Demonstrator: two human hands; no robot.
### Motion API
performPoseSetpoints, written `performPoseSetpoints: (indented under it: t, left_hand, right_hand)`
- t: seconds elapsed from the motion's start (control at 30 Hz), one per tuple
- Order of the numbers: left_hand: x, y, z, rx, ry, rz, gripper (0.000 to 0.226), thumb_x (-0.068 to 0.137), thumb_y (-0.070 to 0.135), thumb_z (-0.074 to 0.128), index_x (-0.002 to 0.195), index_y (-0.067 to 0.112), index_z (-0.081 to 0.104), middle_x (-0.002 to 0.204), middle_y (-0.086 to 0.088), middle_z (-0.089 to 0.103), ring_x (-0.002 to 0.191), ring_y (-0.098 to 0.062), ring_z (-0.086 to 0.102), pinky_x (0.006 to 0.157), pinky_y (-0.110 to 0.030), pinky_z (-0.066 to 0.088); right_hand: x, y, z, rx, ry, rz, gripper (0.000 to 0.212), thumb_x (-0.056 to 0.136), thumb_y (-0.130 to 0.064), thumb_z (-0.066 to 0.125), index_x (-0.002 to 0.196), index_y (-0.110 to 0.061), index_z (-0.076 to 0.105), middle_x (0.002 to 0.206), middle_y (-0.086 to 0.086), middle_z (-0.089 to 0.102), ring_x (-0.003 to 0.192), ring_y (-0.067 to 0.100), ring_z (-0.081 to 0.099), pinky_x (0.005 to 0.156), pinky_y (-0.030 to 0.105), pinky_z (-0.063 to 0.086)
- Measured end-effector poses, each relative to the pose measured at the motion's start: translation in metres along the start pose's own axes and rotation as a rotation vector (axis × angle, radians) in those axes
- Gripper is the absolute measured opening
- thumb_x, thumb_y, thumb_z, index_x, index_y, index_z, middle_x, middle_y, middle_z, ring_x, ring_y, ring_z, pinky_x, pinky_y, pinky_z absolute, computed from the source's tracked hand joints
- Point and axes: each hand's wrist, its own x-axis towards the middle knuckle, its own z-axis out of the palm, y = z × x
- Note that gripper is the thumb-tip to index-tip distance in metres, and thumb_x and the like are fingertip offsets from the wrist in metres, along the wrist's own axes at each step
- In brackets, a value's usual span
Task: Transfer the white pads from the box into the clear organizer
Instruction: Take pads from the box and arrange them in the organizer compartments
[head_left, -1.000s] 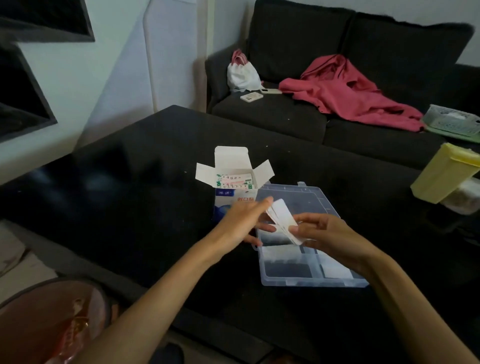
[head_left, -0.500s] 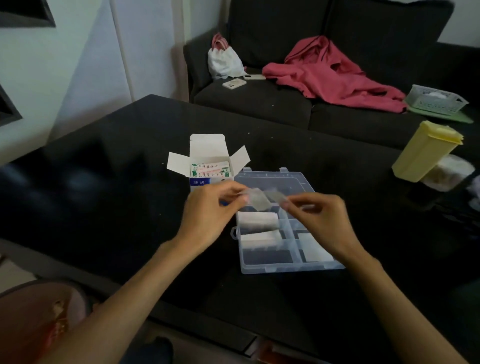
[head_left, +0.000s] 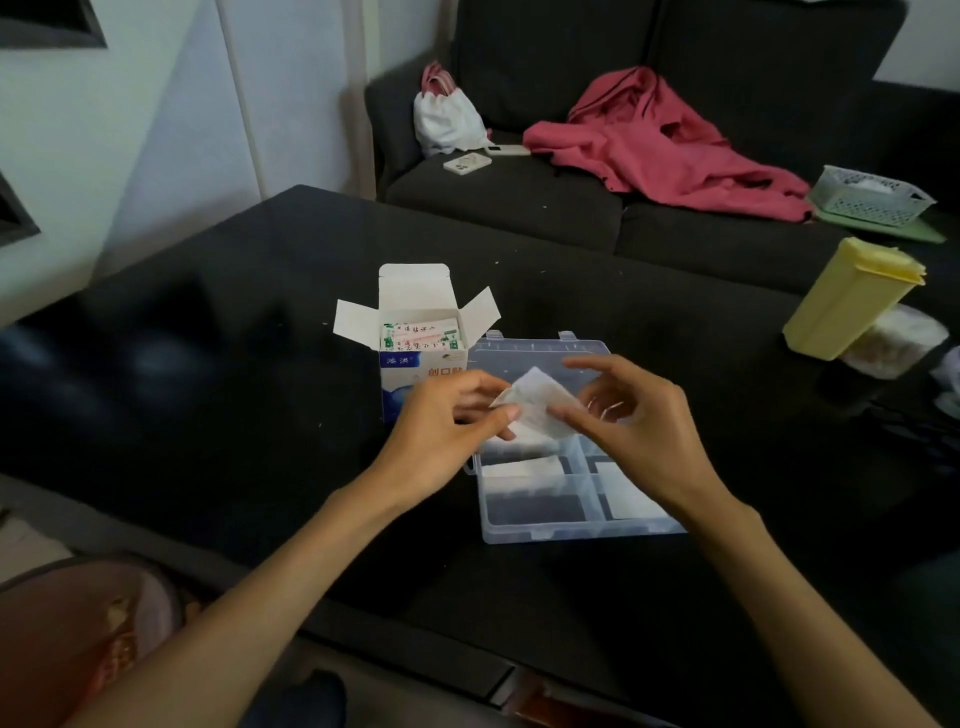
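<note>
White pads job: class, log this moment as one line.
stage: sorting | left hand: pinches white pad | right hand: pinches it too | over clear organizer | box: open

White pad (head_left: 537, 405) pinched above clear organizer (head_left: 540, 525), open box (head_left: 415, 338) beside

Two bare forearms, no sleeves, rings or watch
</note>
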Motion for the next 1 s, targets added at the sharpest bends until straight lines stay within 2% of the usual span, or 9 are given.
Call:
performPoseSetpoints:
  t: [0.1,0.2,0.33,0.43,0.53,0.6,0.73,0.87,1.0]
  left_hand:
    - [0.002,0.002,0.005,-0.087,-0.001,-0.072,0.013,0.088,0.015,0.063,0.1,0.02,0.061,0.091,0.007,0.07,0.076,-0.006,0.069,0.058,-0.016,0.053]
    - [0.005,0.0,0.007,-0.107,-0.031,-0.158,0.013,0.088,0.017,0.063,0.099,0.025,0.059,0.092,0.01,0.069,0.082,-0.003,0.068,0.062,-0.016,0.053]
    - [0.003,-0.008,-0.004,0.308,-0.029,-0.158,0.03,0.084,0.02,0.069,0.111,0.028,0.059,0.106,0.015,0.065,0.097,0.0,0.06,0.087,-0.024,0.049]
    - [-0.002,-0.006,-0.011,0.522,0.015,-0.083,0.035,0.084,0.016,0.067,0.114,0.032,0.058,0.108,0.019,0.06,0.101,0.0,0.054,0.089,-0.025,0.047]
    - [-0.005,-0.008,-0.011,0.667,-0.043,0.006,0.033,0.087,0.014,0.062,0.113,0.034,0.061,0.114,0.012,0.061,0.108,-0.005,0.052,0.093,-0.03,0.049]
    - [-0.005,-0.01,-0.008,0.736,-0.093,0.032,0.032,0.088,0.017,0.061,0.113,0.037,0.061,0.114,0.009,0.059,0.11,-0.01,0.05,0.094,-0.032,0.047]
    - [-0.006,-0.01,-0.004,0.804,-0.13,0.027,0.031,0.09,0.025,0.059,0.118,0.038,0.058,0.12,0.007,0.052,0.114,-0.012,0.045,0.092,-0.023,0.033]
    - [-0.008,-0.004,-0.003,0.853,-0.174,0.047,0.03,0.092,0.03,0.054,0.121,0.036,0.058,0.12,0.008,0.049,0.112,-0.01,0.041,0.091,-0.02,0.029]
    - [-0.011,-0.004,-0.002,0.909,-0.237,0.083,0.031,0.094,0.031,0.049,0.122,0.038,0.059,0.118,0.006,0.049,0.109,-0.011,0.041,0.089,-0.021,0.031]
  right_hand:
    - [0.004,0.0,0.004,-0.01,-0.076,0.086,0.018,0.087,-0.028,0.06,0.105,-0.025,0.063,0.094,-0.017,0.051,0.086,0.004,0.053,0.066,0.011,0.045]
    - [0.004,0.003,0.01,0.083,-0.186,0.141,0.018,0.092,-0.022,0.053,0.107,-0.019,0.063,0.097,-0.011,0.058,0.093,0.007,0.057,0.073,0.016,0.05]
    - [0.004,0.011,0.007,-0.005,-0.347,0.17,0.023,0.092,-0.018,0.055,0.112,-0.014,0.065,0.097,-0.007,0.065,0.08,0.001,0.058,0.061,0.009,0.047]
    - [0.008,0.015,0.012,-0.168,-0.457,0.132,0.026,0.091,-0.014,0.056,0.115,-0.014,0.065,0.116,0.001,0.065,0.086,0.001,0.056,0.077,0.012,0.048]
    - [0.012,0.011,0.019,-0.257,-0.535,0.117,0.029,0.093,-0.012,0.053,0.119,-0.018,0.064,0.126,0.002,0.06,0.109,0.012,0.056,0.096,0.028,0.043]
    - [0.014,0.007,0.021,-0.28,-0.586,0.116,0.031,0.094,-0.009,0.05,0.121,-0.017,0.062,0.129,0.003,0.059,0.116,0.019,0.054,0.097,0.029,0.041]
    - [0.013,0.008,0.018,-0.208,-0.577,0.169,0.03,0.094,-0.004,0.047,0.116,-0.018,0.061,0.13,0.003,0.056,0.119,0.019,0.052,0.099,0.031,0.041]
    - [0.011,0.011,0.022,-0.196,-0.623,0.222,0.021,0.093,-0.008,0.052,0.11,-0.018,0.058,0.126,0.003,0.057,0.114,0.018,0.055,0.098,0.03,0.044]
    - [0.01,0.008,0.023,-0.297,-0.513,0.13,0.018,0.085,-0.016,0.066,0.101,-0.015,0.072,0.105,0.003,0.069,0.089,0.013,0.063,0.088,0.03,0.053]
